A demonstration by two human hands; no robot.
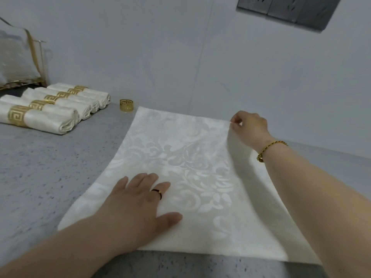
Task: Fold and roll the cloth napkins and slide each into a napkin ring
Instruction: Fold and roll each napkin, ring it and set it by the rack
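Observation:
A white damask napkin (pixel 180 157) lies spread on the grey speckled counter (pixel 40 167). My left hand (pixel 138 201) presses flat on its near left part, fingers straight. My right hand (pixel 249 127) pinches the napkin's far right corner and lifts it a little off the counter. A loose gold napkin ring (pixel 126 105) stands just beyond the napkin's far left corner. Several rolled napkins in gold rings (pixel 52 109) lie side by side at the left.
A clear bag with gold trim (pixel 18 61) holding white cloth stands at the far left against the pale wall. A grey socket panel (pixel 289 11) is on the wall at top right.

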